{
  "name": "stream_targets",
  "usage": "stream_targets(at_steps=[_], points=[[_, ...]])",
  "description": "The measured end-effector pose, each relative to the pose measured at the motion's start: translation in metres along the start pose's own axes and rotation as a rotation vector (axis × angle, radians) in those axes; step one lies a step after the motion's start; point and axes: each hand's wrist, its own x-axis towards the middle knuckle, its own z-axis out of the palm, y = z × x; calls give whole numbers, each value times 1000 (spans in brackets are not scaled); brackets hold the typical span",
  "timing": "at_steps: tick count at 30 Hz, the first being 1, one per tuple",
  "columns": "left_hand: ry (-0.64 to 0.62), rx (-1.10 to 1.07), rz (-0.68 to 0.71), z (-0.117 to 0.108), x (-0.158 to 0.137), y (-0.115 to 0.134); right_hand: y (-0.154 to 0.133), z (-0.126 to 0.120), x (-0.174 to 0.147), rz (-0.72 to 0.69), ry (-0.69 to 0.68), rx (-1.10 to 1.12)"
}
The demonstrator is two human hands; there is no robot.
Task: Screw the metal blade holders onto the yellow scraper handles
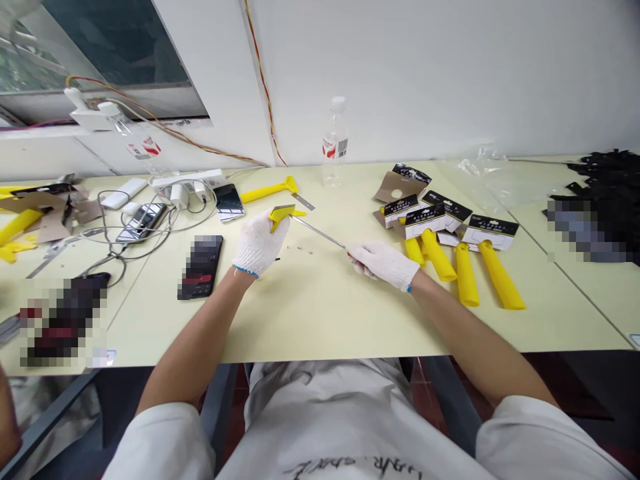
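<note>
My left hand (261, 241), in a white knit glove, is closed around a yellow plastic scraper head (281, 213). In my gloved right hand (383, 263) is a screwdriver (323, 235); its long metal shaft points left and its tip reaches the yellow piece. Whether the tip sits in a screw is too small to tell. Several tiny screws (300, 249) lie on the table between my hands. Just behind my left hand lies a yellow scraper handle (267, 191), with a flat metal blade (303, 201) beside its wide end.
Several carded yellow scrapers (467, 277) lie to the right. Behind stands a clear bottle (335, 143), with a plastic bag (485, 177) and a black pile (607, 187) farther right. Phones (203, 263), cables (123, 253) and a power strip (187, 180) occupy the left. Another person's arm (7, 420) shows at lower left.
</note>
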Motion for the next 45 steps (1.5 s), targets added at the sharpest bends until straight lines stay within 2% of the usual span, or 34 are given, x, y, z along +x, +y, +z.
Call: stream_targets(at_steps=[5, 11, 14, 21, 26, 30, 31, 35, 41, 45], points=[[25, 120, -56, -1, 0, -2, -1, 2, 0, 16, -20, -9], [-15, 124, -115, -4, 1, 0, 0, 4, 0, 13, 20, -14], [-27, 108, -128, -5, 0, 1, 0, 4, 0, 19, -10, -8], [-4, 118, -88, -3, 0, -2, 6, 4, 2, 12, 11, 1], [16, 149, -69, -2, 1, -3, 19, 7, 8, 0, -72, 80], [11, 150, -77, -3, 0, -2, 19, 5, 10, -60, 136, -108], [7, 149, -78, -3, 0, -2, 17, 5, 10, -54, 140, -126], [-11, 128, -94, -4, 1, -2, 7, 5, 5, 17, -23, -25], [-28, 107, -101, -3, 1, -4, 2, 1, 2, 22, 63, -60], [-17, 122, -72, -3, 1, -6, 3, 0, 0, 42, 38, -63]])
